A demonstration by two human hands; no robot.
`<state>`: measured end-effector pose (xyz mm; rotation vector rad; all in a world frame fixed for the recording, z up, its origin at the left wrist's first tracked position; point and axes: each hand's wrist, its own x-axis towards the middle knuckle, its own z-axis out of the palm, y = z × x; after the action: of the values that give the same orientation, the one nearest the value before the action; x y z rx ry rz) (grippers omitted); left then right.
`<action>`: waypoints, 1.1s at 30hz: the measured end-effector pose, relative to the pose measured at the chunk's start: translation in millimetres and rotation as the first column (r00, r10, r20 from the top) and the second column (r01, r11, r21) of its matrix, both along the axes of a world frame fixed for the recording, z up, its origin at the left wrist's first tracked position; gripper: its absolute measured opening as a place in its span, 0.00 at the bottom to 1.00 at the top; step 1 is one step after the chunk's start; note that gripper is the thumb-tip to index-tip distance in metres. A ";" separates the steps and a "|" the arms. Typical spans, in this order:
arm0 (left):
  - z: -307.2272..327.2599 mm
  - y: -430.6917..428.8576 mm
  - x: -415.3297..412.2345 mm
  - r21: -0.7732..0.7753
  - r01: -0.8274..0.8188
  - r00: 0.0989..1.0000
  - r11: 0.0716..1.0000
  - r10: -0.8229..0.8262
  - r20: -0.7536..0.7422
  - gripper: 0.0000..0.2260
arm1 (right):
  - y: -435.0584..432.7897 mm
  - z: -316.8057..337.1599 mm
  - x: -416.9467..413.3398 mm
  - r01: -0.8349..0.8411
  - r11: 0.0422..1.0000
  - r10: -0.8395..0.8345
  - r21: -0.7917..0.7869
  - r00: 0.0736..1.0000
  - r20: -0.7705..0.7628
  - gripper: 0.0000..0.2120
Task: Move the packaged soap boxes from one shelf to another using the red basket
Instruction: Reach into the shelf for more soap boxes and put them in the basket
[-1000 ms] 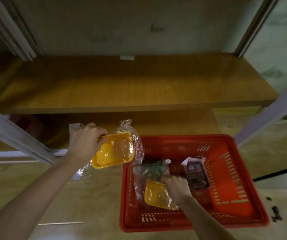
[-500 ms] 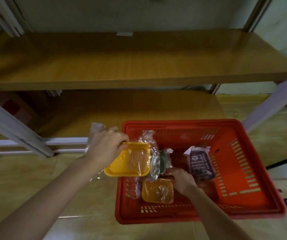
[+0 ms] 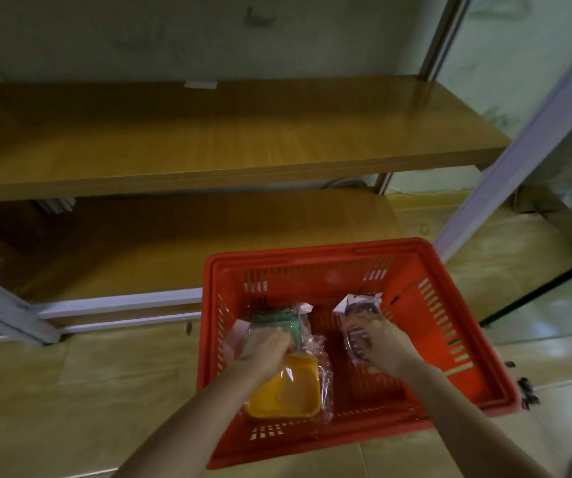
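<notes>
- Moved since half a second ago: left hand has come down from above the left rim of the red basket into its near left corner, bringing the yellow soap box with it. The right hand has left the yellow pack on the basket bottom and gone to the dark soap box at mid-right.
- Left hand: fingers clenched round the far end of the yellow soap box and its clear wrapper. The box sits low in the near left corner; whether it rests on the bottom or on another pack cannot be told.
- Right hand: fingers curled over the dark soap box, grasping it through its wrapper inside the basket.
- Green soap box: wrapped, in the basket just behind the left hand, touching the left-hand pack's wrapper.
- Red basket: on the floor, in front of the lower shelf, towards that shelf's right end.
- Upper shelf: wood-toned board above the lower one.
</notes>
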<state>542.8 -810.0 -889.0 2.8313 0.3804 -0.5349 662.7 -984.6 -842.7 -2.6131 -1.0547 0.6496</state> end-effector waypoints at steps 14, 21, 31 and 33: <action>25.5 32.2 -13.9 -0.163 -0.076 0.994 0.984 0.062 -0.085 0.10 | 31.1 40.3 -13.9 -0.116 0.992 0.116 -0.052 0.993 -0.008 0.15; 197.1 83.1 -70.3 -0.059 -0.216 0.976 0.975 0.217 0.009 0.09 | 85.3 180.6 -39.4 -0.240 0.968 0.239 -0.079 0.971 -0.021 0.18; 481.5 125.7 -186.9 0.103 -0.541 0.840 0.834 0.542 0.027 0.08 | 140.6 467.6 -93.5 -0.444 0.896 0.444 -0.008 0.895 0.034 0.15; 537.5 130.5 -211.7 0.127 -0.602 0.798 0.788 0.599 0.066 0.08 | 154.1 525.7 -110.3 -0.505 0.863 0.504 0.014 0.862 0.047 0.16</action>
<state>331.1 -679.5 -351.5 2.6093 1.3048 -0.3410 552.3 -830.5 -317.0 -2.3337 -1.7769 0.6761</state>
